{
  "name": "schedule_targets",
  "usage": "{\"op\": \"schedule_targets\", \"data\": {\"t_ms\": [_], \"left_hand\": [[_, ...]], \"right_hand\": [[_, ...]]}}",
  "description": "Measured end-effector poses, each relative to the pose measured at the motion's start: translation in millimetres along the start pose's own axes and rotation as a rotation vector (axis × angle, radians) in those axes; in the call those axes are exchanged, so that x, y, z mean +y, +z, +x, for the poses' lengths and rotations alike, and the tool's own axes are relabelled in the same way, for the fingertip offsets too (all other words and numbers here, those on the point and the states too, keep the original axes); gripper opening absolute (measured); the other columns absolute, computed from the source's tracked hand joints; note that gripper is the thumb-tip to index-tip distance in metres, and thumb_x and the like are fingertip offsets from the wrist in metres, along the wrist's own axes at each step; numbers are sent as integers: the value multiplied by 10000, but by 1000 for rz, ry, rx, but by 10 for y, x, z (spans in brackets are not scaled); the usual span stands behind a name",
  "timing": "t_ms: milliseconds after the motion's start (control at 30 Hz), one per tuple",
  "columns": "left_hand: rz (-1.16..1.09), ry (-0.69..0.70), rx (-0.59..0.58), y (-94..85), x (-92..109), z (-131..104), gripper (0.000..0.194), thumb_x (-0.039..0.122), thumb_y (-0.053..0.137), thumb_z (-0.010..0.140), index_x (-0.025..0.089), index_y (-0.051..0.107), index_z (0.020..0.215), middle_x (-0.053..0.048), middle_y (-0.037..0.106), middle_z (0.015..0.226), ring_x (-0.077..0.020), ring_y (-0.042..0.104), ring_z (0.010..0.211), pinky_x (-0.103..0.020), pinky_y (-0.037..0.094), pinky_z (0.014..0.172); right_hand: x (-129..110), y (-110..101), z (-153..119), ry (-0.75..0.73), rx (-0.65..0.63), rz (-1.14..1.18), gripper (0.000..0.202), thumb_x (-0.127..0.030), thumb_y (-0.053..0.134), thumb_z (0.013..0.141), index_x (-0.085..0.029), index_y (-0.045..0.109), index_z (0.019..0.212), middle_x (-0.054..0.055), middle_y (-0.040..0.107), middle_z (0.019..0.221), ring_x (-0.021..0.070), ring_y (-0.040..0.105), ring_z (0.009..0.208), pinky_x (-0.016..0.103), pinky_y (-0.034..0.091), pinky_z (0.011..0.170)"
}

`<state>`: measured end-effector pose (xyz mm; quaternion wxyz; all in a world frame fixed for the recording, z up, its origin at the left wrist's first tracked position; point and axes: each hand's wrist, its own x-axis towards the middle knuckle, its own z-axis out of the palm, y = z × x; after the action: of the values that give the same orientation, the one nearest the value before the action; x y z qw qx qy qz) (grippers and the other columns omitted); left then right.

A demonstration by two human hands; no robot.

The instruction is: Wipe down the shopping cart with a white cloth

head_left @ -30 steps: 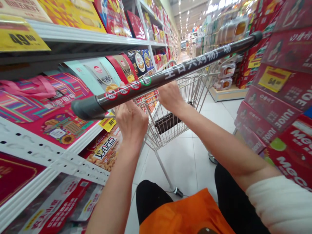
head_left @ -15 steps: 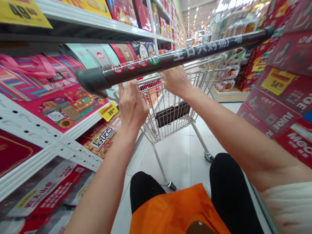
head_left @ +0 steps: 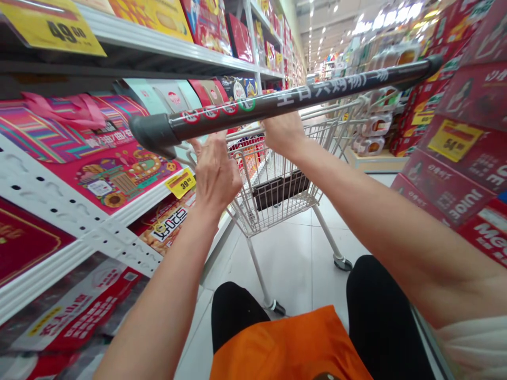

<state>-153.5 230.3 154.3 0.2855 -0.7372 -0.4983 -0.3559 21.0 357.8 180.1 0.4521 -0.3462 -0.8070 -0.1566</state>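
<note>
A wire shopping cart (head_left: 277,203) stands in front of me, with a dark handle bar (head_left: 222,113) running across it, printed with white characters and small round signs. My left hand (head_left: 217,171) is closed at the cart's near left side, just under the bar, its fingers curled and partly hidden. Farther right, my right hand (head_left: 284,134) is closed at the near top edge of the basket, also below the bar, which covers part of it. What exactly each set of fingers wraps round is hard to see. A dark panel (head_left: 279,190) is fixed on the basket's near side.
Shelves (head_left: 106,227) with gift boxes and yellow price tags line the left side, close to the cart. Stacked red juice cartons (head_left: 447,182) rise on the right. Pale floor tiles (head_left: 293,253) lie beneath the cart, and the aisle runs ahead between the goods.
The view has shifted slightly, so shelves and cartons sit a little lower and farther right. Both hands keep their places on the cart, and the handle bar appears slightly less tilted.
</note>
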Motion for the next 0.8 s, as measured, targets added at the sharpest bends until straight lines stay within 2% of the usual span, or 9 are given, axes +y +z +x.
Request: {"op": "schedule_targets", "data": {"t_ms": [100,200,267,333,433,533,600,667,800], "left_hand": [[-27,-25,2,-20,-13,-13,645,186,474,922,281,272,1527,-100,534,1532,-296,471,1459,-566,321,1259],[-54,-18,-34,-56,-68,-30,578,212,445,952,292,284,1501,-81,547,1517,-284,475,1457,-585,205,1305],[-58,-16,-59,-73,-131,-40,554,237,443,966,310,286,1492,-63,530,1537,-279,451,1477,-602,112,1324],[-72,-20,-75,-73,-211,-48,552,262,457,969,327,289,1491,-50,494,1572,-284,402,1512,-618,63,1327],[-94,-11,-78,-39,-351,-45,556,252,465,955,316,315,1487,-65,473,1592,-302,370,1533,-636,30,1323],[-88,25,-56,25,-478,-12,535,221,454,942,290,341,1461,-96,529,1541,-290,429,1496,-630,32,1323],[-103,29,-34,78,-535,33,536,208,465,926,276,344,1443,-111,585,1472,-286,486,1449,-637,26,1317],[-133,-1,-15,133,-580,93,561,193,477,903,268,335,1441,-111,625,1406,-283,528,1408,-639,22,1317],[-202,-35,-53,209,-716,225,645,156,471,864,287,305,1474,-98,641,1384,-270,521,1424,-624,34,1322]], "right_hand": [[-412,116,14,-3,5,-40,330,-180,426,972,-158,617,1239,106,677,1242,342,533,1387,546,423,1176],[-744,196,-21,-69,-23,-50,342,-175,420,976,-187,605,1264,93,681,1233,332,535,1379,554,423,1183],[-712,187,-65,-83,-23,-54,373,-149,412,970,-197,591,1293,88,677,1243,324,543,1365,560,423,1183],[-496,138,-110,-58,-8,-63,405,-113,408,952,-187,591,1306,90,675,1239,324,554,1347,571,420,1183],[-95,53,-136,4,-15,-82,427,-75,407,923,-160,613,1288,96,687,1199,333,569,1323,590,419,1175],[73,32,-69,54,-71,-92,408,-69,415,911,-139,646,1240,112,712,1149,324,600,1280,570,443,1149],[-8,86,35,88,-86,-91,383,-92,434,920,-118,652,1233,142,721,1155,321,606,1272,551,445,1143],[-212,194,167,104,-97,-82,371,-138,468,933,-101,634,1262,179,706,1228,329,586,1304,550,423,1158],[-677,451,366,-43,-197,-35,432,-220,546,942,-121,548,1362,193,615,1412,338,517,1399,562,365,1195]]}}
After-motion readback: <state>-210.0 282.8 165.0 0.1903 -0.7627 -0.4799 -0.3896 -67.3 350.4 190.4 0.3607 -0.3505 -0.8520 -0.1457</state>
